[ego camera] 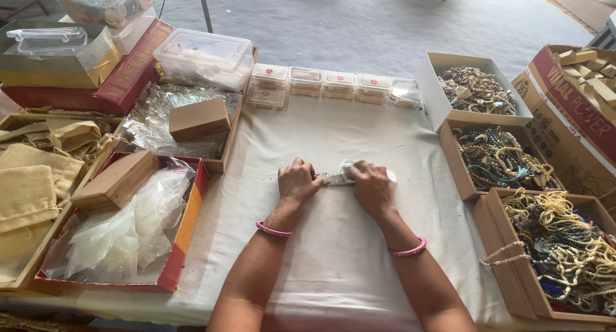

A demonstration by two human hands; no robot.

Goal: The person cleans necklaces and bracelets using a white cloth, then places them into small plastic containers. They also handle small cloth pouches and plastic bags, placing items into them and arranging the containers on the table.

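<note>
My left hand (297, 181) and my right hand (371, 185) rest close together on a white cloth (333, 255) that covers the table. Between them they hold a small clear plastic pouch (340, 175) with a pale beaded piece inside; most of it is hidden under my fingers. The left hand pinches its left end, the right hand covers its right end. A pink bangle sits on each wrist.
Open boxes of beaded jewellery (494, 155) line the right side. A row of small clear lidded boxes (321, 83) stands at the back. On the left, a red tray of plastic pouches (122, 232), wooden boxes (115, 181) and burlap bags (25, 191).
</note>
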